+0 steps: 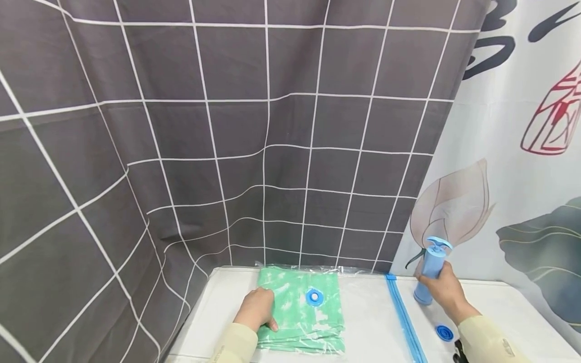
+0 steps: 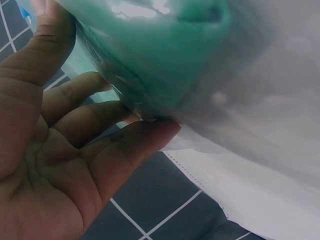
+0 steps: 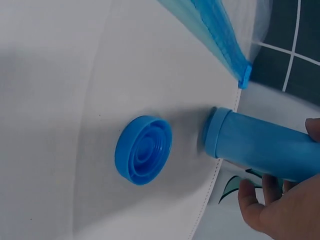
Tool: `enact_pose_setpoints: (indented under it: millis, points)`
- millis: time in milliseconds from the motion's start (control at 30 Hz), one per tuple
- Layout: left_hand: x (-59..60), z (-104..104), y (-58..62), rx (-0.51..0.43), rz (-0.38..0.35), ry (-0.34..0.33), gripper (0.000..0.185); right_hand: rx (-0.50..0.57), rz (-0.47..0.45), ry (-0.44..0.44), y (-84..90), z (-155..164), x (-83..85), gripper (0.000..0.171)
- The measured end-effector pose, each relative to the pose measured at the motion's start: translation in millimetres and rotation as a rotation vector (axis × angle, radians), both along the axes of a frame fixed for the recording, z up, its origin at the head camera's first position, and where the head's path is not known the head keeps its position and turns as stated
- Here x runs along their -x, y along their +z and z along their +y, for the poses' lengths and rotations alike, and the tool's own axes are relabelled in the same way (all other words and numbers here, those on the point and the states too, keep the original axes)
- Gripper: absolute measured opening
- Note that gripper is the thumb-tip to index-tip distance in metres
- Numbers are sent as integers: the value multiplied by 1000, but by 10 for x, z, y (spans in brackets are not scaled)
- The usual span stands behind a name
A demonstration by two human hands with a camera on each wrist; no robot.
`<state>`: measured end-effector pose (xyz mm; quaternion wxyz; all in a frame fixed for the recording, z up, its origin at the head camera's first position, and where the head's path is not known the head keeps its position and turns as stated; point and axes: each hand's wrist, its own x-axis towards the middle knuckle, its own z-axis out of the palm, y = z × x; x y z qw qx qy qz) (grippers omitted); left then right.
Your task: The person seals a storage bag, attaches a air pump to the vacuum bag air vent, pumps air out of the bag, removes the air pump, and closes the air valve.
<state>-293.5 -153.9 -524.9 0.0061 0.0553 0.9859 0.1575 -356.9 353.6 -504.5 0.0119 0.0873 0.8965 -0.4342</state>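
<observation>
**Pump in hand, bag held flat**

R hand (image 1: 447, 295) wrapped round pump (image 1: 430, 272), base touching table (image 1: 499, 307); loose cap (image 1: 444, 332) just below it. L hand (image 1: 257, 308) fingers straight, pressing bag (image 1: 363, 312) over green cloth (image 1: 301, 315). Valve (image 1: 314, 297) just right of L hand. Best: keep bag flat, seat pump square on valve.

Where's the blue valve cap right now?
In the head view the blue valve cap lies loose on the white table, right of the bag's blue zip strip, just below the hand pump.
</observation>
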Motion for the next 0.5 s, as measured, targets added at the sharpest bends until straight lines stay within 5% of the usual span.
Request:
enact_pose_setpoints:
  millis: [267,500]
  points:
    - [14,17,14,21,12,-18,61,-75,16,36,59,-14,-75,95]
    - [-1,8,14,31,14,-13,62,-107,141,140,234,-254,-97,93]
